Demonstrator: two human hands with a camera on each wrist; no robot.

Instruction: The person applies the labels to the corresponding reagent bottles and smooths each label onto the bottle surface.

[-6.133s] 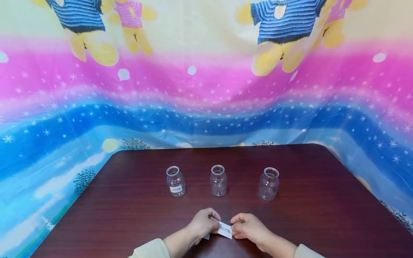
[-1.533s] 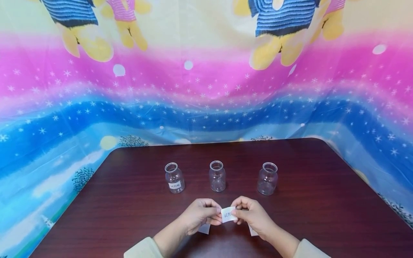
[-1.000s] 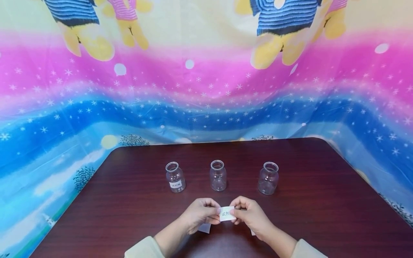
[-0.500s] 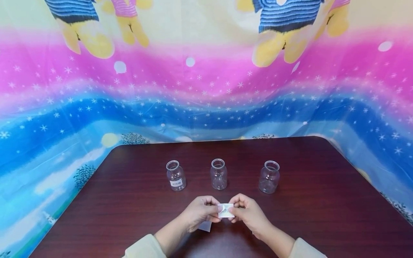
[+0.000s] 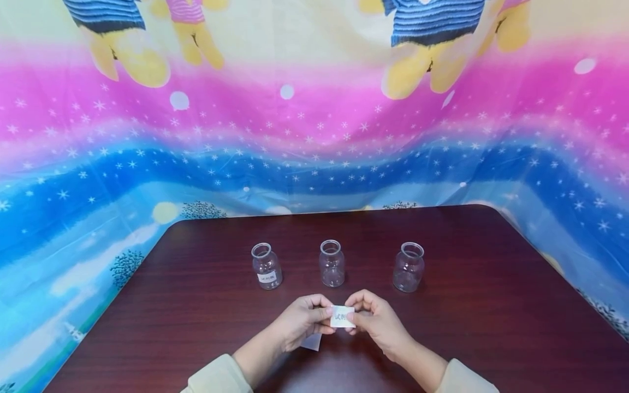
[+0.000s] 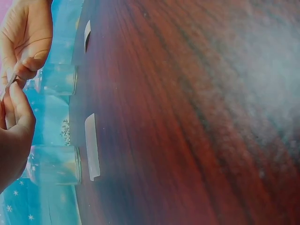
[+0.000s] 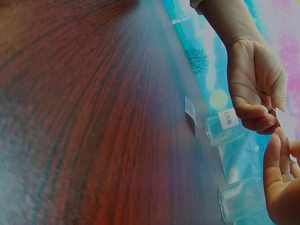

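Between both hands, a small white label [image 5: 340,316] with printed characters is held up in front of the middle jar. My left hand [image 5: 302,323] pinches its left edge between thumb and fingers. The right hand [image 5: 377,322] pinches the right side, its thumb covering part of the print. Under the left hand a white paper piece [image 5: 312,342] lies on the table, partly hidden. In the left wrist view two paper pieces lie on the wood, a longer one [image 6: 92,147] and a smaller one [image 6: 87,36]. The right wrist view shows one slightly curled piece [image 7: 190,112].
Three clear glass jars stand in a row beyond the hands: a left jar [image 5: 267,267] bearing a white label, a middle jar [image 5: 332,267] and a right jar [image 5: 408,270], both without labels. The dark red table [image 5: 196,305] has a patterned cloth [image 5: 314,153] behind it.
Both hands remain close together on the label, which has come level and sits slightly higher in view. The paper piece near the right hand, visible earlier, is now hidden in the head view.
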